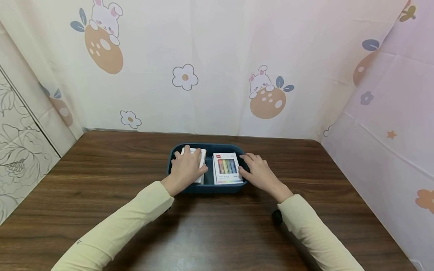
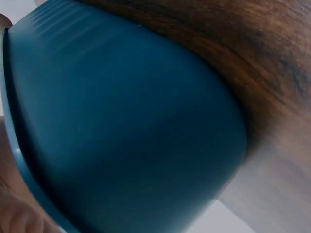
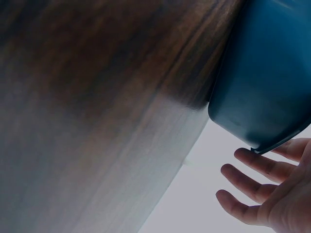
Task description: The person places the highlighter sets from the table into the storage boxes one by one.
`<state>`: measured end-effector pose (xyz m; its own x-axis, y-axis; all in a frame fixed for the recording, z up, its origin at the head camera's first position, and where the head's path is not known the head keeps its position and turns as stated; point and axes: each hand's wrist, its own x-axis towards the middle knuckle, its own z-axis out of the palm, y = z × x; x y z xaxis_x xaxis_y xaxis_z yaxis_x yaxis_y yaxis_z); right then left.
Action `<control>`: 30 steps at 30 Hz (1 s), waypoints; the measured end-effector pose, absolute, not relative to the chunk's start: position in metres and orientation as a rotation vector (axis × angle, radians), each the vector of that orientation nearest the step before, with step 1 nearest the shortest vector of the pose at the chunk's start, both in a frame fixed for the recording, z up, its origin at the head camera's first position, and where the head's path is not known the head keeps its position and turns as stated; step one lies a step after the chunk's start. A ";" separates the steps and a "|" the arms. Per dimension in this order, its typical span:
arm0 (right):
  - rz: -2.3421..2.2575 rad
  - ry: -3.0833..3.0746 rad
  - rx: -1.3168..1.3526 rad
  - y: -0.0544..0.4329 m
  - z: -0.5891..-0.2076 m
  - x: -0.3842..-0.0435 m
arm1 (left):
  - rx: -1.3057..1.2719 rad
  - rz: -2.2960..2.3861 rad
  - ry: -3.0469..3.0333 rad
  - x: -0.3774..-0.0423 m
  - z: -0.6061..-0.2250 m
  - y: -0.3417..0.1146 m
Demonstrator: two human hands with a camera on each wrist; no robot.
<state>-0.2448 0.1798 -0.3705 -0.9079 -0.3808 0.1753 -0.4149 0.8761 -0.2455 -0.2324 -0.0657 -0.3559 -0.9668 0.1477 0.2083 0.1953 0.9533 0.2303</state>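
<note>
A dark blue plastic bin stands on the wooden table, with two white boxes inside. My left hand lies over the left white box, fingers spread across its top and thumb by its right edge; much of that box is hidden beneath it. The right box, a pack of colored sticks seen through its window, lies face up. At the bin's right end is my right hand, fingers extended near the rim and thumb close to the pack's edge. The right wrist view shows these fingers spread beside the rim.
The brown wood table spreads around the bin. Behind it hangs a pale curtain printed with rabbits and flowers, with more fabric at both sides. A black object shows beside my right cuff.
</note>
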 end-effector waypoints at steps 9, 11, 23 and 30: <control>0.418 -2.920 0.630 0.180 -0.371 -0.246 | -0.224 -0.375 -2.938 -0.236 -0.361 -0.067; 0.419 -2.923 0.627 0.180 -0.371 -0.245 | -0.217 -0.383 -2.939 -0.237 -0.362 -0.067; 0.422 -2.932 0.623 0.179 -0.370 -0.245 | -0.203 -0.348 -2.969 -0.237 -0.361 -0.066; 0.424 -2.930 0.623 0.179 -0.370 -0.244 | -0.207 -0.357 -3.003 -0.237 -0.358 -0.067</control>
